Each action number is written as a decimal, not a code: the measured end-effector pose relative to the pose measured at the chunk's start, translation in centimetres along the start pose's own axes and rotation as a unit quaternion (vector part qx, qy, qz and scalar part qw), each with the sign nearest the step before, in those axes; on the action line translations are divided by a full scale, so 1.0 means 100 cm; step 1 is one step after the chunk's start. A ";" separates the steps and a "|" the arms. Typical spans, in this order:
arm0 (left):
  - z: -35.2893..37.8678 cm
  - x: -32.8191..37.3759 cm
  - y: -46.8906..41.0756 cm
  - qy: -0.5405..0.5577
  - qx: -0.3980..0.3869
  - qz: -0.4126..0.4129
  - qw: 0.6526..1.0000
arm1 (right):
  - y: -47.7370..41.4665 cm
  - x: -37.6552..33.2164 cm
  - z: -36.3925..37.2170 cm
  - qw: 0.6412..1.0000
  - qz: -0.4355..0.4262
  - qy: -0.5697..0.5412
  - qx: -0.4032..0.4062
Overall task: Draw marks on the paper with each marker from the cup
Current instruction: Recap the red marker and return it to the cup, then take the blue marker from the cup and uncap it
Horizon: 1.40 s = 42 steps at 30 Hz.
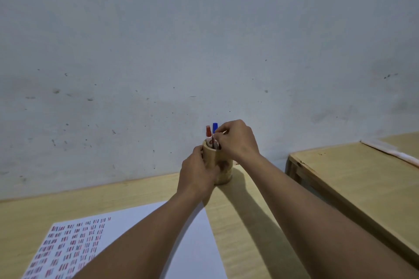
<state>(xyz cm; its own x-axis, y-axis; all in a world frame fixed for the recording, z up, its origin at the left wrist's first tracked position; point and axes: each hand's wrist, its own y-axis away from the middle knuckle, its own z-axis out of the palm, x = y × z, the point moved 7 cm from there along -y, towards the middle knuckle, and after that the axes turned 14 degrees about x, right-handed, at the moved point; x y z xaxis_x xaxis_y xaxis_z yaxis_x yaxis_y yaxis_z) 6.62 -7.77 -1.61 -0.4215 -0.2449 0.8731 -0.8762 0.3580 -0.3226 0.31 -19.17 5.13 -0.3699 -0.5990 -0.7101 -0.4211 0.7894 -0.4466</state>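
A wooden cup [223,165] stands on the table near the wall. My left hand [197,173] is wrapped around its left side. Out of the cup stick a red-capped marker [208,132] and a blue-capped marker [215,127]. My right hand [238,139] is over the cup's mouth, its fingertips pinched on a marker at the rim, which the fingers mostly hide. A white sheet of paper [192,244] lies at the lower left, its left part covered with rows of short red and blue marks [68,247].
The light wooden table [247,222] runs back to a pale wall [204,52]. A second wooden table [353,176] stands to the right, apart from mine by a dark gap.
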 end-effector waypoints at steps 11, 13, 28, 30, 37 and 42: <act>-0.001 0.000 0.001 0.007 -0.006 -0.010 1.000 | -0.007 -0.003 0.010 0.990 0.000 0.140 0.006; -0.002 -0.001 0.001 0.006 -0.007 -0.011 1.000 | -0.006 -0.002 0.011 0.991 0.001 0.131 0.013; -0.014 0.008 0.007 -0.024 0.004 -0.021 0.999 | 0.006 -0.043 -0.052 0.992 -0.033 -0.088 0.089; -0.025 0.011 0.007 -0.024 0.017 -0.017 0.999 | 0.012 -0.050 -0.060 0.989 -0.051 -0.102 0.097; -0.093 0.039 0.009 0.066 0.112 0.010 0.992 | 0.039 -0.070 -0.058 0.986 -0.115 -0.098 0.075; -0.131 0.056 0.014 0.159 0.112 0.019 0.981 | 0.061 -0.080 -0.047 0.986 -0.159 -0.044 0.021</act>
<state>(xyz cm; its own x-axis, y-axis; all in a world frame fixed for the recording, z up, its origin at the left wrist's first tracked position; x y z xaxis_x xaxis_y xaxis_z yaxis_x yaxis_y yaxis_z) 6.13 3.13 7.57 -0.3922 0.0707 0.9171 -0.9053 0.1467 -0.3985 -3.20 -10.19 10.68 -0.1506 -0.8050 -0.5738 -0.4692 0.5691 -0.6753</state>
